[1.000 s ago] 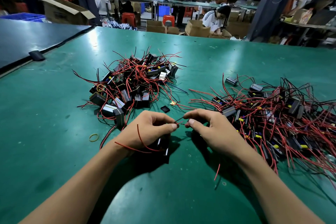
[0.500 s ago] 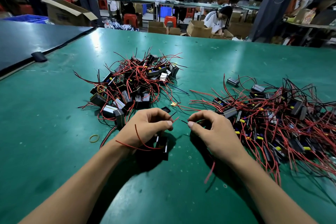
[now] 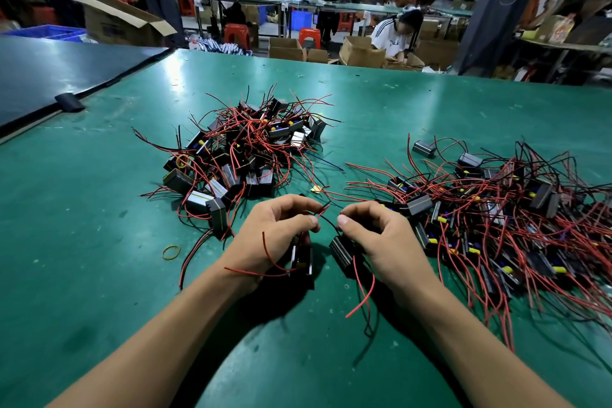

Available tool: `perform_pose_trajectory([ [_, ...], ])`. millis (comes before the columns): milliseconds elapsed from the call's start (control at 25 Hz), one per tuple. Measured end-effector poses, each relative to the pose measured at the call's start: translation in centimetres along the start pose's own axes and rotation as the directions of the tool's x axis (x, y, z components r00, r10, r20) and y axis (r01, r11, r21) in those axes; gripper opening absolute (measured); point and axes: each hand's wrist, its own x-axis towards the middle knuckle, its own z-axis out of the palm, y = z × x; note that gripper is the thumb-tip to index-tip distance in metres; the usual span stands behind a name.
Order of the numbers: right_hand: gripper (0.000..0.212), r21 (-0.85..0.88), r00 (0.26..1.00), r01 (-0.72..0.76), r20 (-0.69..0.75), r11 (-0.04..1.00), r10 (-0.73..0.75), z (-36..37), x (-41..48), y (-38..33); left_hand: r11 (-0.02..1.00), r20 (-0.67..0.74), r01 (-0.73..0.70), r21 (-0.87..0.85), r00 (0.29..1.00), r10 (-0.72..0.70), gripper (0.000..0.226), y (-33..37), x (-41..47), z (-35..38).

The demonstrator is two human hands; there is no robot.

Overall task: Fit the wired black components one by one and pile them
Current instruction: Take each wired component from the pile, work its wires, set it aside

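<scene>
Our left hand [image 3: 278, 237] clasped one black component [image 3: 303, 262], thumb pinching its leads. Right hand [image 3: 384, 238] gripped a second component [image 3: 342, 252], pinching its black wire, probably to mate them. Both sat toward the near edge of the table [image 3: 99, 275], left pile [image 3: 245, 156] behind, loose spread [image 3: 496, 209] along the right edge.

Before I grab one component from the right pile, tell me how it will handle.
Likely snags: the right pile is a tangle of crossing wires. Wires probably floppy: the red wire below the right hand droops.
</scene>
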Motion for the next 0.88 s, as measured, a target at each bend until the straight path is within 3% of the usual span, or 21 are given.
perform_pose_trajectory([
  [200,0.007,0.039,0.998,0.038,0.054,0.999,-0.040,0.21,-0.14,-0.06,1.000,-0.002,-0.015,0.010,1.000,0.015,0.007,-0.10,-0.09,-0.02],
  [520,0.013,0.112,0.998,0.054,-0.020,0.992,-0.052,0.22,-0.18,0.11,0.996,0.010,-0.049,0.076,0.999,0.049,0.007,-0.13,-0.43,-0.13],
  [680,0.014,0.077,0.996,0.059,-0.064,0.995,-0.055,0.34,-0.20,0.16,0.997,-0.098,-0.041,0.067,0.994,0.048,0.005,-0.07,-0.36,0.08],
  [800,0.013,0.029,0.994,0.072,-0.081,0.997,-0.069,0.47,-0.20,0.19,0.945,-0.223,-0.140,0.297,0.952,0.211,0.015,-0.18,-0.27,-0.30],
  [880,0.012,0.015,0.994,0.072,-0.078,0.997,-0.071,0.61,-0.29,0.18,0.821,-0.148,-0.292,0.490,0.900,0.409,0.021,0.11,-0.50,-0.43],
])
